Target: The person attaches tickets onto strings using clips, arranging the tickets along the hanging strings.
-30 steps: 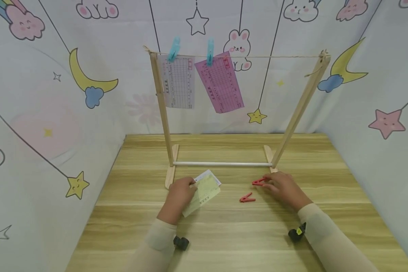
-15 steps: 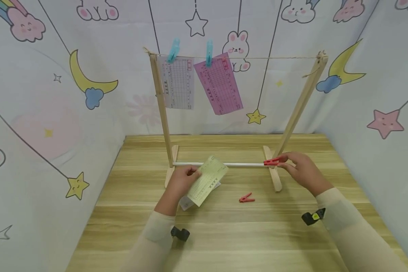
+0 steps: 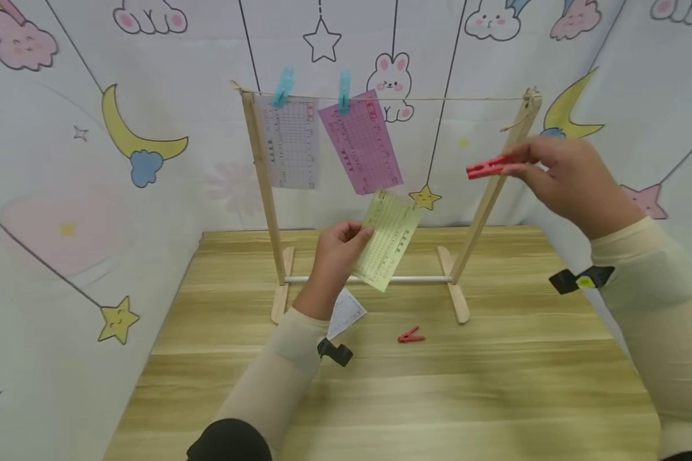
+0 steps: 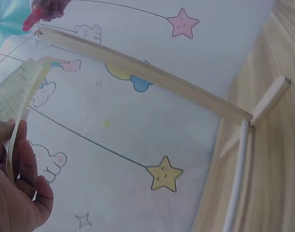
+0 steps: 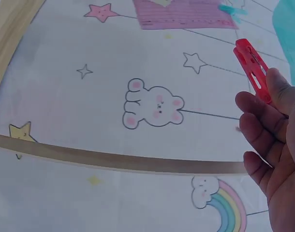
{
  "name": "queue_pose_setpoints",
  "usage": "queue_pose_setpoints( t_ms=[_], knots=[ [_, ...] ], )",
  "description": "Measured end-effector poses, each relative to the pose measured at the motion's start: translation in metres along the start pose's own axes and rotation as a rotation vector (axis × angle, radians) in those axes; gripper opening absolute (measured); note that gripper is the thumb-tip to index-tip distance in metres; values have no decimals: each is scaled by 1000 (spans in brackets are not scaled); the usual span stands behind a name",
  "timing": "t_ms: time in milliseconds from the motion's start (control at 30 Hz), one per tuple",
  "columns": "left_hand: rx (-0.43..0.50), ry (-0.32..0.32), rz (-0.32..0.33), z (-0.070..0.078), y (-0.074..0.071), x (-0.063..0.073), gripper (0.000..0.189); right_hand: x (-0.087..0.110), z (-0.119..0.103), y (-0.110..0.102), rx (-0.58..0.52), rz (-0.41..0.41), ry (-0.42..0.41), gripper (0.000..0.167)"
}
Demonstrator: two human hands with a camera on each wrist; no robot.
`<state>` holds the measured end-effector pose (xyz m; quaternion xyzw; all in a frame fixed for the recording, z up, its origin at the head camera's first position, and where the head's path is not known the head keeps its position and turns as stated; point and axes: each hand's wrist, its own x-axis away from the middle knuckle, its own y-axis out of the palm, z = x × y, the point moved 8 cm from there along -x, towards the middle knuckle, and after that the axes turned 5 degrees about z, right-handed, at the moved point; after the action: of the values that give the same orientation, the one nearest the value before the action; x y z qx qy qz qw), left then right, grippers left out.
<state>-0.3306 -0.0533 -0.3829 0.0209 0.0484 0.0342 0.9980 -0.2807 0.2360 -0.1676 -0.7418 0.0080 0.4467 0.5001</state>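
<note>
Yellow slip (image 3: pixel 391 246) and red peg (image 3: pixel 487 168) in hand

The left hand (image 3: pixel 339 251) pinches the yellow slip by its left edge, tilted and clear of the surface (image 3: pixel 496 384). In the head view its top shows just below the pink slip (image 3: pixel 362 146); the gap in depth cannot be told. The right hand (image 3: pixel 568 182) pinches the red peg by one end, before the right post (image 3: pixel 487 205). On the cord (image 3: pixel 450 99), blue pegs (image 3: pixel 344 91) hold the pink slip askew and a white slip (image 3: pixel 295 146) nearly straight. Below lie another red peg (image 3: pixel 411 335) and a white sheet (image 3: pixel 346 314), partly hidden by the left arm
</note>
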Motion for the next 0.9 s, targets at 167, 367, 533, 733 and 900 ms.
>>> queue_pose_setpoints(
  t_ms=[167,367,533,733,900],
  knots=[
    [162,85,19,37,24,-18,20,-46,-9,-15,43,-36,-12,12],
    [284,138,58,69,44,-31,18,-83,-15,-18,109,-134,74,23],
    [319,138,90,85,53,-38,17,-108,-22,-18,151,-171,69,30],
    [325,131,139,92,54,-42,16,-132,-31,-7,205,-244,15,35],
    [360,114,156,93,54,-44,15,-144,-31,2,228,-322,18,37]
  ],
)
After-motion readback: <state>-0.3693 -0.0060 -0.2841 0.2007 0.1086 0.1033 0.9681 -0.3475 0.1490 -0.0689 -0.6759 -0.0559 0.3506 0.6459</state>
